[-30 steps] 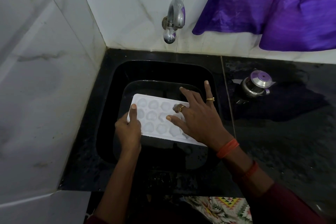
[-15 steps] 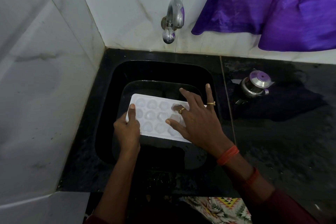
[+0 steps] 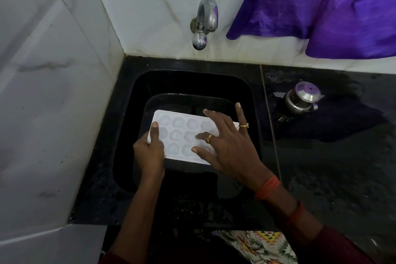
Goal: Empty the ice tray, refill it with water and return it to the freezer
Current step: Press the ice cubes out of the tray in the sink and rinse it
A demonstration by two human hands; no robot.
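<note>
Right end of ice tray (image 3: pixel 177 124) beneath right hand (image 3: pixel 227 146).

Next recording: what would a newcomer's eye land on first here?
The white ice tray stands out against the black sink. The left hand grips its left end and the right hand is spread over its right half. A bright purple cloth hangs at the upper right, beside the chrome tap on the tiled wall.

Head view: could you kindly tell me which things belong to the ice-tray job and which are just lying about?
Part of the job: ice tray over the sink, left hand gripping its edge, right hand pressing it, tap.
Lying about: lidded steel pot on the counter, purple cloth hanging above.
</note>
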